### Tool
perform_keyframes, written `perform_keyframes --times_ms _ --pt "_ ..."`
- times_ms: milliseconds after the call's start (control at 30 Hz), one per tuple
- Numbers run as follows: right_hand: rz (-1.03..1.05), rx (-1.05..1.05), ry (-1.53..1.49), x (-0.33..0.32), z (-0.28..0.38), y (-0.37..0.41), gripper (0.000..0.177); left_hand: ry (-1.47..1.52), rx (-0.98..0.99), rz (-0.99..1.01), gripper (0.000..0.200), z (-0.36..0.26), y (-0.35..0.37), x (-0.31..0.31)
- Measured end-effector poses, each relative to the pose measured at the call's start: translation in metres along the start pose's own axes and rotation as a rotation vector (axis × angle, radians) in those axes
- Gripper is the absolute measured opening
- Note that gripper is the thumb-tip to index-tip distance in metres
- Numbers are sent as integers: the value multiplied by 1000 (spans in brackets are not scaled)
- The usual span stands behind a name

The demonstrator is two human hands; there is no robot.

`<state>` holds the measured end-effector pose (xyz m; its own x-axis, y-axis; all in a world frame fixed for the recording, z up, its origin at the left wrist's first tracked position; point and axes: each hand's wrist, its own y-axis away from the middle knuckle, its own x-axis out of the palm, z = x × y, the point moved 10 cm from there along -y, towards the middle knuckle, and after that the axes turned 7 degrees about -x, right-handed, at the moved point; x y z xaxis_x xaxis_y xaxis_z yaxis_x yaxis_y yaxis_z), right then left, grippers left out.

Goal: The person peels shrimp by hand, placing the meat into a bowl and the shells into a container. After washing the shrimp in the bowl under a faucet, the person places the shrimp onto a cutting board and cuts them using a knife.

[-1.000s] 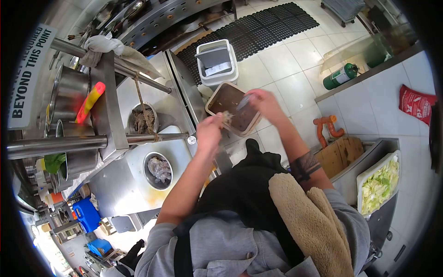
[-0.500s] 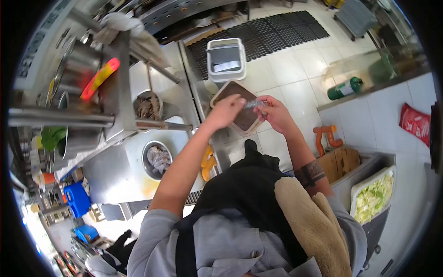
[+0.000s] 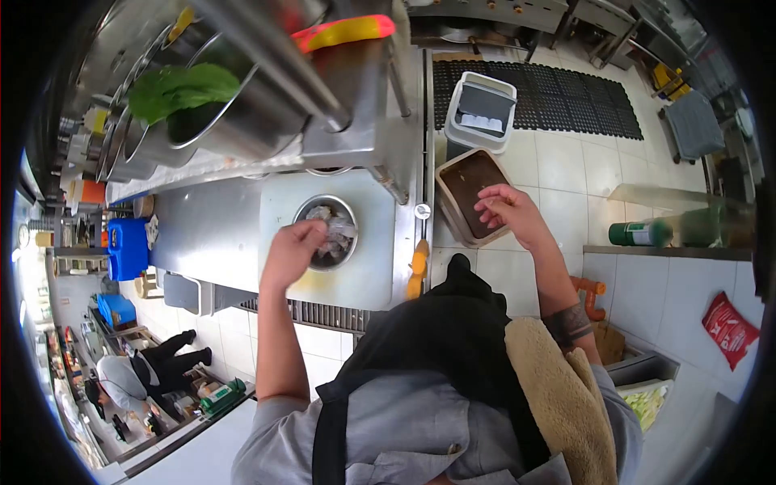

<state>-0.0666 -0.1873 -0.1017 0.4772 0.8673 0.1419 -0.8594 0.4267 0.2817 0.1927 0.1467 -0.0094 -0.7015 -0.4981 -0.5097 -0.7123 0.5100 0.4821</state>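
My left hand [image 3: 297, 249] is over the near left side of a metal bowl [image 3: 355, 242], its fingers pinched together; what lies between them, if anything, is hidden. Greyish, translucent pieces that look like raw shrimp [image 3: 343, 228] fill the bowl, which rests on a white cutting board [image 3: 373, 271]. Off to the right, my right hand [image 3: 513, 215] hovers above a rectangular tub [image 3: 467, 187] with a beige rim and brownish inside. Its fingers are loosely bent and apart, with nothing visible in them.
A steel shelf [image 3: 343, 149] with metal pots and a green leaf [image 3: 182, 90] overhangs the counter. Beyond the tub stands a white-rimmed bin [image 3: 508, 121]. An orange-yellow object [image 3: 417, 271] sits at the counter's edge. Another person [image 3: 129, 380] is at the far lower left.
Both hands were together above the tub, holding a greyish, shrimp-like piece. My left hand has moved left to the bowl; my right hand stays by the tub with loosened fingers. The view has turned left.
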Motion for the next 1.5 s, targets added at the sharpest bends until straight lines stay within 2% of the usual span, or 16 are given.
perform_keyframes --times_ms 33,100,200,233,367,467,500,633,700,733,767,900,1000,1067,1433,1500 --pt "-23 15 4 2 1 -1 23 10 -5 -3 28 10 -7 -10" --pt "-45 33 16 7 1 -3 23 -673 226 -450 40 -10 -24 -45" --pt "-61 10 2 27 3 3 22 -574 506 -233 58 -34 -116 -18" --pt "-64 1 7 33 6 8 21 -721 359 -108 67 -14 -154 -5" --pt "-105 -21 49 38 12 32 20 -962 585 -180 68 -13 -185 16" --pt "-168 1 -17 27 -2 49 20 -847 514 49 45 -24 -185 15" --pt "-172 5 -21 26 -6 53 20 -737 682 -24 33 -37 -171 10" --pt "-179 -16 49 28 -2 52 22 -812 693 -222 32 -49 -134 -17" --pt "-158 -51 90 39 7 47 23 -467 726 -209 28 -81 -75 -36" --pt "-82 -172 171 57 22 41 28 -359 534 -96 28 -71 -64 -30" --pt "-2 -291 253 78 36 38 32 -247 335 13 27 -57 -48 -18" --pt "25 -723 650 134 90 24 39 -226 401 55 31 -81 12 68" --pt "143 -554 531 137 67 -3 39 -123 353 53 27 -98 14 119" --pt "105 -83 347 111 25 -17 30 -163 421 -78 27 -107 2 135" --pt "-140 30 396 9 -74 -42 29 -849 657 -79 21 -123 -44 278" --pt "-7 -229 1237 6 -78 -59 31 -994 695 -9 23 -130 -40 306"
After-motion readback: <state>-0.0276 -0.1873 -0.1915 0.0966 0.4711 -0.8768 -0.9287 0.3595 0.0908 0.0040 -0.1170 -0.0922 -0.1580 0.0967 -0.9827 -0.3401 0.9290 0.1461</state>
